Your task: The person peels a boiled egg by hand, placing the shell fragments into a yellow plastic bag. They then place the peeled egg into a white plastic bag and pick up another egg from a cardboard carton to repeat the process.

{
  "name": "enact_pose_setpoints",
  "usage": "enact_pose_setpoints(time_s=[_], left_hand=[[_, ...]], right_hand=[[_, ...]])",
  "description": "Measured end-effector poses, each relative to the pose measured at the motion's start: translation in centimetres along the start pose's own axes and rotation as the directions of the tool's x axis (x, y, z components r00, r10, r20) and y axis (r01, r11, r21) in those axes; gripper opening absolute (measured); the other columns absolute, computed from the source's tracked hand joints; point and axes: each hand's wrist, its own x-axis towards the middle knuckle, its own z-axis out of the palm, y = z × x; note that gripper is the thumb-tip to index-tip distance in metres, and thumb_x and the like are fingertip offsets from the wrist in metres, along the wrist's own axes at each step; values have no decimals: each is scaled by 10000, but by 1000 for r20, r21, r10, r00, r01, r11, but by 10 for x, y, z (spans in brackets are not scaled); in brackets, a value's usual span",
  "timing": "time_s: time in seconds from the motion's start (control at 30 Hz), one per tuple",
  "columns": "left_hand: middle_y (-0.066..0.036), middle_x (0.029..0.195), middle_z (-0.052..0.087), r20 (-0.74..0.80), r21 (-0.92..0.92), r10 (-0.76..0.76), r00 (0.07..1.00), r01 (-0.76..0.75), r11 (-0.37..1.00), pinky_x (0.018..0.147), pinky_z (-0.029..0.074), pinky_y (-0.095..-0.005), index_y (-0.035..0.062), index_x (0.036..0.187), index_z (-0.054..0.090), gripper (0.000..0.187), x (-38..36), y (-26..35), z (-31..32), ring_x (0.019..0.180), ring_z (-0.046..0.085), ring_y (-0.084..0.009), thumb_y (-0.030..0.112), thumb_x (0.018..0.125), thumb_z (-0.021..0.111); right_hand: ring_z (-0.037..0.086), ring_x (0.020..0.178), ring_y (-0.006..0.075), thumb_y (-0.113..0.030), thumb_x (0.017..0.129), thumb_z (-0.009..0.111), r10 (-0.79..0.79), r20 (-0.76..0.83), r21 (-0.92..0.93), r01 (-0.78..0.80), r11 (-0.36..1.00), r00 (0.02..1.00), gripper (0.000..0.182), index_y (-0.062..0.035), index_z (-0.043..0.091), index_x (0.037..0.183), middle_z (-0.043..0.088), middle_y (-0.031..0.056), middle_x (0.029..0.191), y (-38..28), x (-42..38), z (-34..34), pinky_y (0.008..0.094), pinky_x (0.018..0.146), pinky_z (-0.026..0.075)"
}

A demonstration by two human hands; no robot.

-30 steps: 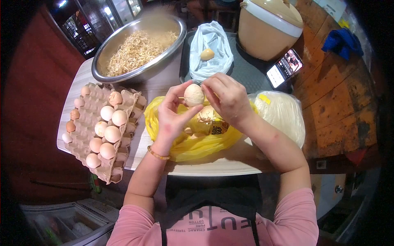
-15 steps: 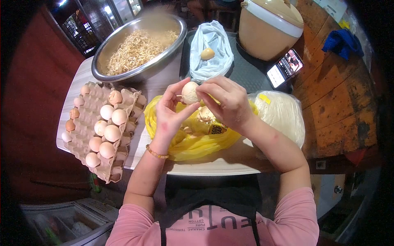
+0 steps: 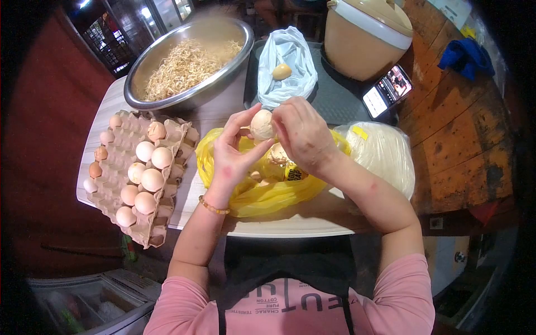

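An egg with a cracked, pale shell (image 3: 262, 125) is held up between the thumb and fingers of my left hand (image 3: 237, 142). My right hand (image 3: 304, 131) has its fingers bunched together and pinched against the egg's right side; its fingertips are partly hidden. Directly beneath both hands lies a yellow plastic bag (image 3: 254, 206), opened out, with pieces of cracked shell (image 3: 277, 154) inside. Further back, a smooth tan peeled egg (image 3: 282, 71) rests on a pale blue plastic bag (image 3: 287, 47).
At left stands a cardboard egg tray (image 3: 125, 173) with several eggs. Behind it, a steel bowl (image 3: 131, 92) holds thin sprouts. A dark tray (image 3: 340, 103) carries a lidded tan bucket (image 3: 363, 44) and a propped phone (image 3: 387, 92). A wrapped white bundle (image 3: 385, 159) lies at right.
My right hand has turned slightly, its fingers drawn closer together at the egg's side. The egg has shifted a little and shows more of its cracked shell.
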Motion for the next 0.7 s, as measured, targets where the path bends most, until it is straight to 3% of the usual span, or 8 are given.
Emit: enact_pose_setpoints(time_s=[0.17, 0.6, 0.7], left_hand=[[-38, 1212, 545, -11, 9, 7, 1000, -7, 1000, 833, 433, -219, 28, 1302, 550, 614, 0, 1, 0, 1035, 549, -83, -12, 723, 751], [-48, 1200, 564, -24, -89, -31, 999, 28, 996, 858, 451, -238, -2, 1323, 515, 622, 1, 2, -1, 1037, 562, -96, -29, 743, 737], [-44, 1190, 567, 9, -38, -45, 999, 45, 998, 852, 442, -232, -5, 1325, 514, 626, 1, 2, -3, 1015, 558, -88, -28, 740, 735]], right_hand=[[552, 818, 344, 31, 790, 630, 35, -15, 72, -34, 997, 999, 202, -19, 501, 938, 520, 150, 878, 4, 1, -3, 405, 719, 465], [596, 802, 313, -9, 787, 658, -18, -38, 116, 22, 993, 999, 166, -32, 584, 934, 588, 121, 885, 1, 4, -11, 383, 711, 482], [597, 776, 301, -30, 771, 674, -38, 6, 93, 37, 995, 999, 162, -39, 585, 905, 587, 113, 864, 4, 2, -11, 375, 700, 482]])
